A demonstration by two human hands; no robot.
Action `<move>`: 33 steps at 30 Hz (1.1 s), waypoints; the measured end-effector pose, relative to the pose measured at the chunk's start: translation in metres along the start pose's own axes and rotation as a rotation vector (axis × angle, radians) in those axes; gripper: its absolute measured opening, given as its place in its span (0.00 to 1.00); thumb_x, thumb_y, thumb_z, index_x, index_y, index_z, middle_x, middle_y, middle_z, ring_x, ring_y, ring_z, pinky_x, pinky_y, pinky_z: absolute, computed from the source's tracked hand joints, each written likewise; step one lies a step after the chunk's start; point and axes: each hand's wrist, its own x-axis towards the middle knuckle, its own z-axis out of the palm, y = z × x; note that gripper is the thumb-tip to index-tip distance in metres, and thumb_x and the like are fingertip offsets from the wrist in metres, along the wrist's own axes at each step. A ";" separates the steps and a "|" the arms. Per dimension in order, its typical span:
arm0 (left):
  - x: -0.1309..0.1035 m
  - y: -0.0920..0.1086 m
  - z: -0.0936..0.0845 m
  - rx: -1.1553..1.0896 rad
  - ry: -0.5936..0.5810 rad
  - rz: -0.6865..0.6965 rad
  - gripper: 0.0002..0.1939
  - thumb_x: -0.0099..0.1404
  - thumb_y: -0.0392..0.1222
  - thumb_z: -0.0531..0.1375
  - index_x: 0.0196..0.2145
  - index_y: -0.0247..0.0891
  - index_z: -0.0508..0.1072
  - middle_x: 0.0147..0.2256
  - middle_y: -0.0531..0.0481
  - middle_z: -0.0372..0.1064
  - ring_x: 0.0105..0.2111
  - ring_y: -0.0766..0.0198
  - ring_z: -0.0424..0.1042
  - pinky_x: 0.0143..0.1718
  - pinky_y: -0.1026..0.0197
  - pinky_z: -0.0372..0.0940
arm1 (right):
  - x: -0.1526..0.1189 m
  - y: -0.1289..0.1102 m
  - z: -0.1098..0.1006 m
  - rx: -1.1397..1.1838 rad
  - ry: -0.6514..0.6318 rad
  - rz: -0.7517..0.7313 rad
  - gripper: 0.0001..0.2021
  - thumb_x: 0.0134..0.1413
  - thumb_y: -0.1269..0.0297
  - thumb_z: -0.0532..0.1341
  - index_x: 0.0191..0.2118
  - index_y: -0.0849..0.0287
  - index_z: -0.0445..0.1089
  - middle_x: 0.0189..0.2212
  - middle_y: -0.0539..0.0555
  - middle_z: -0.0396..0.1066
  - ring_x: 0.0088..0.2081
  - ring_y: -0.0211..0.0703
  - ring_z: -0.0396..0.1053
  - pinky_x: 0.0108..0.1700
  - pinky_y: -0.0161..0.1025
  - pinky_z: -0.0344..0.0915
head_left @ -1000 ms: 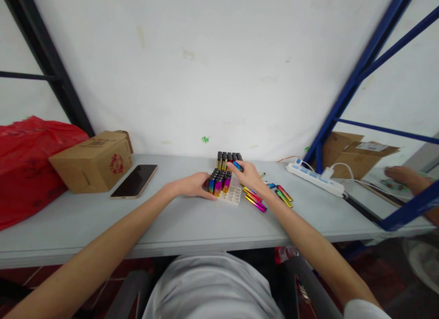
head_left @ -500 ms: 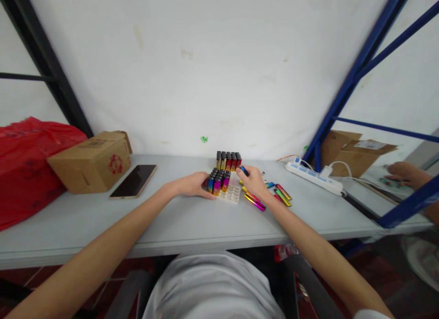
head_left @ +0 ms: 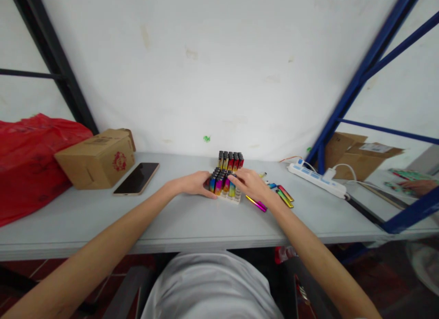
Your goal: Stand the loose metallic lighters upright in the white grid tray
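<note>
A white tray with small sockets holds several upright lighters with black tops and shiny blue, purple and orange bodies. My left hand is curled round the tray's left side, thumb at the near corner. Over the right part of the tray, my right hand pinches a blue-and-yellow lighter, upright among the others. Whether its base sits in a socket cannot be made out. Beside my right hand lie loose lighters in green, red and blue, and a magenta-and-gold one.
A block of lighters stands behind the tray. On the left are a phone, a cardboard box and a red bag. A power strip lies right, by a blue frame. Another person's hand shows beyond it.
My right hand has brought a lighter from beside the tray leftward onto its right part, turning it upright. My left hand stays at the tray. The view has shifted slightly.
</note>
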 end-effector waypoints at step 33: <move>-0.001 0.002 -0.001 -0.100 -0.045 0.031 0.33 0.56 0.62 0.73 0.52 0.37 0.78 0.49 0.46 0.81 0.48 0.48 0.77 0.47 0.57 0.70 | -0.041 0.121 -0.083 -0.094 -0.129 0.379 0.10 0.67 0.61 0.63 0.44 0.60 0.81 0.42 0.60 0.83 0.39 0.47 0.80 0.46 0.39 0.71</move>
